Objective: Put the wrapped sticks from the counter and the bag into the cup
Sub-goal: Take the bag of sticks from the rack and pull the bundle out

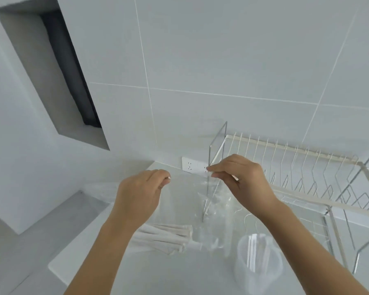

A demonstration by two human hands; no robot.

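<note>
A clear plastic bag [188,201] hangs above the counter, held up by its top edge. My left hand [141,194] pinches its left corner and my right hand [241,179] pinches its right corner. At the bag's bottom lies a bundle of paper-wrapped sticks [164,237], pointing left. A translucent plastic cup [258,260] stands on the counter at the lower right, below my right forearm, with a few white wrapped sticks [252,252] upright inside it.
A wire dish rack [307,179] fills the right side against the tiled wall. A white wall socket [192,165] sits behind the bag. The counter's left edge [55,267] drops to a grey floor, and a wall recess lies at the upper left.
</note>
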